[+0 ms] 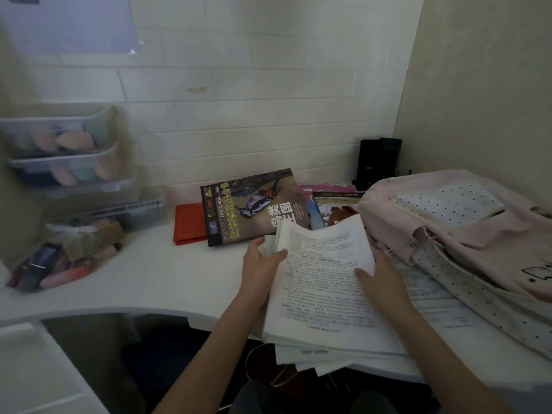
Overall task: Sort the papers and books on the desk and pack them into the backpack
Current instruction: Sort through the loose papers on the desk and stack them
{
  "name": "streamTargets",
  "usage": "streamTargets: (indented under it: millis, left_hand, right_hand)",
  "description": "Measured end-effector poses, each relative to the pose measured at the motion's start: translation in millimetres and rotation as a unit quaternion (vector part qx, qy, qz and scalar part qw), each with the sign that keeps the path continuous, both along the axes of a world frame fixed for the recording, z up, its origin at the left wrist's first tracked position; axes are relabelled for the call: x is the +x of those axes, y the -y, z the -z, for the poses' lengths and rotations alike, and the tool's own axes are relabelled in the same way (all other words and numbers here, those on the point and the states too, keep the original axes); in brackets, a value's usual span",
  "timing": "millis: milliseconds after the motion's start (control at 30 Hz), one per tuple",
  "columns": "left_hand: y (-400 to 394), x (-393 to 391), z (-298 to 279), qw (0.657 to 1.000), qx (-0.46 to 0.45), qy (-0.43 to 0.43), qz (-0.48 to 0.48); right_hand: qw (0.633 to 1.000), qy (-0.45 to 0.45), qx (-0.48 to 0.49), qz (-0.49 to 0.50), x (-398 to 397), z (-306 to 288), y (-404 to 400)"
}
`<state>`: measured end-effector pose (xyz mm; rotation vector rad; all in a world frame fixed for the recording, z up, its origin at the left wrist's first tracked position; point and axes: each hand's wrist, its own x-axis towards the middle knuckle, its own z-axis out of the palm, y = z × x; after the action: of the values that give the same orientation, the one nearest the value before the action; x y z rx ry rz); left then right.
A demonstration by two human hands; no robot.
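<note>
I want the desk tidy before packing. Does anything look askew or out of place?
Yes. The paper stack is uneven, with lower sheets fanned out past the desk edge. More printed sheets lie pinned under the pink backpack.

papers: matt printed paper | backpack: soft dotted cloth | bird book: glossy cover

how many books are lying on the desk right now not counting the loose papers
4 that I can make out: a red book left of the bird-cover book, and a pink book under a colourful book beside the backpack. The papers may hide more.
</note>
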<state>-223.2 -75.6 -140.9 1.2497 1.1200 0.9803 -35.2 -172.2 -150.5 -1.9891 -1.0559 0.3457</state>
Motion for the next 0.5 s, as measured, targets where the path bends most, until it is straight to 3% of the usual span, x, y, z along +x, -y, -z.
streamTargets:
  millis: [100, 200, 367, 500]
  left_hand:
    - [-7.0, -2.4, 3.2, 0.985, -0.130, 0.107, 0.036]
    - [-1.8, -1.5, -3.6, 0.965, -0.201, 0.108, 0.128]
    - [-5.3, -8.0, -14.8, 0.976, -0.127, 0.042, 0.169]
    - [-3.7, -20.4, -32.5, 0.980, -0.071, 0.071, 0.170]
  right_hand:
    - [1.000, -0.011, 0.006, 0.009, -3.2, 0.6, -1.3]
    - [1.000, -0.014, 0.005, 0.010, -4.4, 2.4, -0.8]
    - [0.998, -0.052, 0.026, -0.009, -1.8, 0.4, 1.3]
    - [0.977, -0.185, 0.090, -0.053, 0.5, -3.8, 4.0]
